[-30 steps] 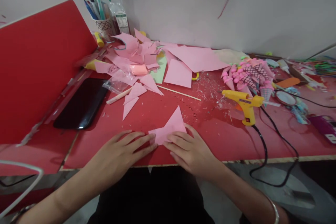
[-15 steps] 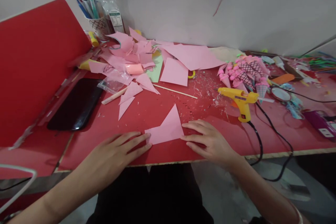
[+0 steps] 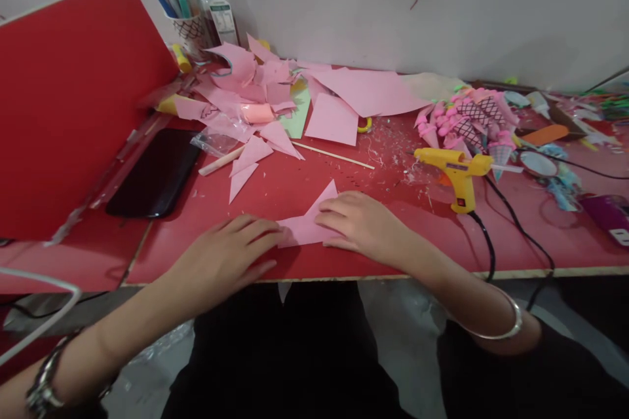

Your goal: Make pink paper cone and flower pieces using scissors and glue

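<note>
1. pink paper (image 3: 302,229) lies left of the glue gun (image 3: 458,180), a narrow strip of counter (image 3: 314,265) between it and the front edge.
2. left hand (image 3: 230,252), farther left of the gun: grip loosely spread, fingertips touching the paper's left end.
3. right hand (image 3: 361,222), nearer the gun, with room between: grip flattened, fingers over the paper's right part.

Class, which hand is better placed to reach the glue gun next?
Probably the right hand: the glue gun lies on that side, while the left hand is farther away, across the pink paper.
</note>
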Available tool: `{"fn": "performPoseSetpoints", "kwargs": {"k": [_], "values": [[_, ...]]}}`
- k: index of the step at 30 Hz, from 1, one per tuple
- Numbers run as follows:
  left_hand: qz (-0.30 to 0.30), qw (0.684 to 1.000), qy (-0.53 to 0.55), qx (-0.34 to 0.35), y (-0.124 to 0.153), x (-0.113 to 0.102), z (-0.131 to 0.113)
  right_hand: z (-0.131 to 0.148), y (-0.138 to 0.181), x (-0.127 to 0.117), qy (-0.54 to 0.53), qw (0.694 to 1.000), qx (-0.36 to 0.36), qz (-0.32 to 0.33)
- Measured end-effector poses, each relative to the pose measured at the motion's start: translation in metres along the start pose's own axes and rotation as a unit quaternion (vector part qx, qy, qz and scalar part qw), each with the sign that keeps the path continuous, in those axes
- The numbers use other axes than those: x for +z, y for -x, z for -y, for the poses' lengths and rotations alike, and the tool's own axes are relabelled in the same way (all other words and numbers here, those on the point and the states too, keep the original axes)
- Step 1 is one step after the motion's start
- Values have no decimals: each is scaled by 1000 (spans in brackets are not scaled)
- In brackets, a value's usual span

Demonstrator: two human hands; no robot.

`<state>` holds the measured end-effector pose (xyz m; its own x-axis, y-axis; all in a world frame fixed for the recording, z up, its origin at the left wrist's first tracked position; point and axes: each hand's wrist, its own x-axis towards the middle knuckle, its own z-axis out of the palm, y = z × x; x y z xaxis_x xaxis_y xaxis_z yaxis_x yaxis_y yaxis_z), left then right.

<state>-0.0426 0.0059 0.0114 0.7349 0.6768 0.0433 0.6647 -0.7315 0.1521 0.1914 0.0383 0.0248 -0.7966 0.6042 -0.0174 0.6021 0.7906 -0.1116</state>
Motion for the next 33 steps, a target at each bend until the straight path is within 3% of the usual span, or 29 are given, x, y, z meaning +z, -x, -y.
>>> {"fn": "performPoseSetpoints", "kwargs": {"k": [4,9,14,23,26,33], "values": [[5,999,-10,-42,-14,-2,-3,2,-4,0,31,999,13,29],[13,997,-33,-66,-26,0,-6,1,-5,0,-101,991,82,31],[7,994,-90,-56,-32,-2,-4,3,-4,-4,-126,989,75,7],[-13,995,-94,-28,-36,1,0,11,-5,-8,-206,974,80,40],[-55,994,-89,-20,-34,-1,-1,10,-5,-12,-279,954,103,24],[-158,966,-201,31,-29,-15,-5,-9,-11,-19,-494,864,98,11]]}}
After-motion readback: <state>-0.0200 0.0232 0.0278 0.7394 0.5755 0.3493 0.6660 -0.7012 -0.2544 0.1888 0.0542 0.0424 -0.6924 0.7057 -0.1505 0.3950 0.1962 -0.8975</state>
